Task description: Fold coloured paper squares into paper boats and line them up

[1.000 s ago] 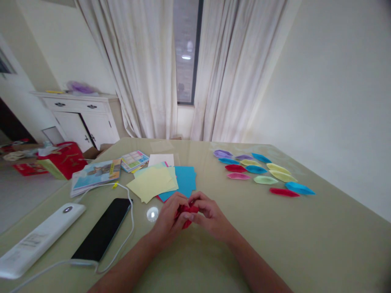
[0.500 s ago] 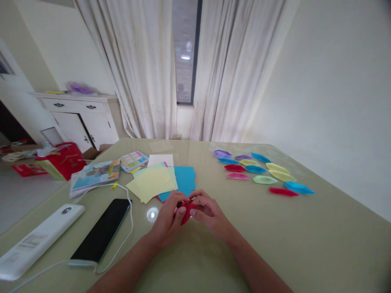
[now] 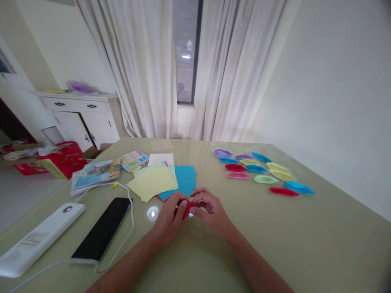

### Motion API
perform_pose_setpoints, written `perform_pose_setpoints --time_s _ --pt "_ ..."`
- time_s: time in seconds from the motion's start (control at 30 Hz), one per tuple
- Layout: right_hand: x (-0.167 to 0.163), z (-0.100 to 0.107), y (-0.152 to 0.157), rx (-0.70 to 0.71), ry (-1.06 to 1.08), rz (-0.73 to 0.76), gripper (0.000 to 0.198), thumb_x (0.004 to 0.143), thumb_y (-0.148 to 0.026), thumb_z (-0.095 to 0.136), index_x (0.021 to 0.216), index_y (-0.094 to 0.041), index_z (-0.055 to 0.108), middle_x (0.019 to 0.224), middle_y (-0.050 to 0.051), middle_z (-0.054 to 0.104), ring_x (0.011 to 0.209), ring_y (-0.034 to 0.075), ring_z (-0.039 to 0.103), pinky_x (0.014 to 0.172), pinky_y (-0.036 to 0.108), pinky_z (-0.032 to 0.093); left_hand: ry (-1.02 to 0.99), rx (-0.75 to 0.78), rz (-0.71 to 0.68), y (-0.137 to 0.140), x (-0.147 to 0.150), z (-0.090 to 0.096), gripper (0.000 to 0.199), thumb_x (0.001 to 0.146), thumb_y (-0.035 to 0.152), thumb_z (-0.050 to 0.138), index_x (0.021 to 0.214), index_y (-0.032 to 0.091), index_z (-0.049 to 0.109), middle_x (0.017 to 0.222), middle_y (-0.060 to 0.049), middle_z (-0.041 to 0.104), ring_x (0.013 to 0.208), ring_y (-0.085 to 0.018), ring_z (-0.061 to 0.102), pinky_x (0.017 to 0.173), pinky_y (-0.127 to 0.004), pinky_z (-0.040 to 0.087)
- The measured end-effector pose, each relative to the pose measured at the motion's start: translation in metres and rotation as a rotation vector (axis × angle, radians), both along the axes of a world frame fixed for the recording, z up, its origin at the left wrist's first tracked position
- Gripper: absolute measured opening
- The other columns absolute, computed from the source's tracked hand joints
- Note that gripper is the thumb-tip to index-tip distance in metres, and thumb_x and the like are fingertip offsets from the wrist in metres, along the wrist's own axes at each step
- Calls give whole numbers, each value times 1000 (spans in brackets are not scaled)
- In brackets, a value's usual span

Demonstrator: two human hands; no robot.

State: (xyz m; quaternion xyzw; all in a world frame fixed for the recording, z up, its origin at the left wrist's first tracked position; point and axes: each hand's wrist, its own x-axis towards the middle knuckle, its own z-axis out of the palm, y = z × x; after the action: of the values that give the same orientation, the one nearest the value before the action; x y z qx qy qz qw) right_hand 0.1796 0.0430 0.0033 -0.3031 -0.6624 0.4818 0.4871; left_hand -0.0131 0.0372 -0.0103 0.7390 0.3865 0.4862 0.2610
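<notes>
A small piece of folded red paper (image 3: 188, 208) is held up between my hands over the near middle of the table. My left hand (image 3: 170, 213) is closed on its left side, with the thumb lying on top. My right hand (image 3: 210, 209) pinches its right end between thumb and fingers. Fingers hide much of the paper. Just beyond my hands lie loose yellow sheets (image 3: 151, 185) and blue sheets (image 3: 185, 179). Several folded paper boats, among them a red one (image 3: 284, 191) and a blue one (image 3: 299, 187), rest at the right.
On the left are a black phone (image 3: 104, 228), a white power bank (image 3: 39, 240) and a looping white cable (image 3: 132, 219). Books (image 3: 96, 175) lie behind them, by the table's left edge. Curtains (image 3: 146, 73) hang beyond the far edge.
The red paper has turned and shows a narrower shape. My right fingers have shifted slightly and spread a little wider, while my left hand stays nearly in place.
</notes>
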Motion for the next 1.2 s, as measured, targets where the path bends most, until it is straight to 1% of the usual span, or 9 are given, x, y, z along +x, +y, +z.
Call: perform_pose_setpoints --time_s 0.1,0.27,0.4,0.5,0.6,0.9,0.97,1.1,1.2 --pt "1 0 1 21 -16 -12 29 94 -52 79 93 -22 77 117 8 61 109 22 65 93 36 57 15 -10 4 -1 0 0 32 113 38 41 95 22 61 84 -2 65 78 -20 61 72 -33 46" --pt "0 4 -1 43 -42 -1 28 98 -51 74 96 -23 80 114 8 63 107 22 66 95 36 55 23 8 20 -1 0 0 32 114 37 39 100 22 63 89 -3 66 83 -21 61 75 -35 46" --pt "-2 5 -2 85 -48 -12 25 99 -47 74 92 -24 79 108 7 65 106 22 66 96 37 54 34 43 14 1 1 1 34 114 39 40 93 23 62 88 -4 64 83 -22 59 75 -35 46" --pt "-3 3 -1 75 -6 -42 24 96 -47 77 92 -24 76 102 6 66 97 21 66 88 35 56 41 56 23 1 1 1 37 114 38 38 87 23 59 84 -2 61 80 -21 58 74 -34 45" --pt "-4 1 1 60 11 -56 25 94 -47 80 92 -24 74 101 5 65 95 20 66 83 33 57 48 67 42 1 1 -1 40 114 39 38 82 23 55 78 -1 58 76 -20 56 71 -33 42" --pt "-4 1 1 56 -16 -49 28 98 -51 74 91 -24 73 102 5 66 97 21 65 87 34 54 49 60 71 3 1 -8 47 114 43 37 74 23 52 70 2 56 65 -17 53 62 -30 36" --pt "-4 0 2 51 -23 -50 29 99 -52 73 92 -23 72 102 5 66 96 21 65 87 33 54 47 55 56 2 0 -7 46 114 43 36 78 22 57 71 1 59 67 -18 55 63 -30 38" --pt "-4 0 2 36 -17 -53 31 100 -54 71 93 -23 69 101 5 65 94 21 64 81 32 54 61 49 -21 0 -2 -6 36 113 43 42 100 22 67 83 -2 70 76 -20 64 70 -31 46" --pt "-3 1 2 33 -9 -48 31 99 -54 71 93 -23 68 100 4 65 93 21 64 81 32 54 71 45 -42 0 -2 -6 34 112 42 44 98 22 67 81 -2 70 74 -19 64 70 -31 46"
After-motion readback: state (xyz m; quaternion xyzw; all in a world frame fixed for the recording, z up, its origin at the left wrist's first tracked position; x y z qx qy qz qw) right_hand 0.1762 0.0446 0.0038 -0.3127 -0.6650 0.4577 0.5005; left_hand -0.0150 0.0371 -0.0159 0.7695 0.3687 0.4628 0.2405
